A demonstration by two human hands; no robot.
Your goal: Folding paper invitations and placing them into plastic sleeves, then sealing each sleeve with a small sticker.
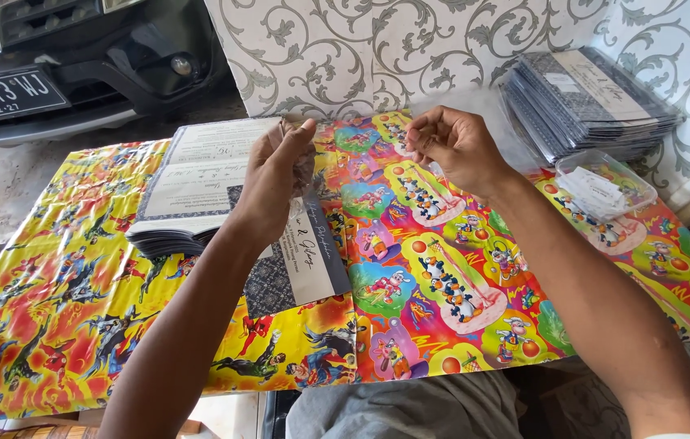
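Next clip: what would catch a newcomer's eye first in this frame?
First, the loud cartoon-print table cover, yellow and red on the left, rainbow-coloured on the right. Above its middle, the left hand and right hand are raised, stretching a clear plastic sleeve between them, with a dark patterned card hanging below the left hand. A stack of similar cards lies at left, a wrapped stack at far right, beside a clear plastic box.

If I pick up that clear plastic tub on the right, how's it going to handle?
The clear plastic tub looks thin-walled and holds only a few paper slips, so it is probably light and may flex when squeezed. It sits flat and low on the glossy table cover, so it would likely slide, not tip.
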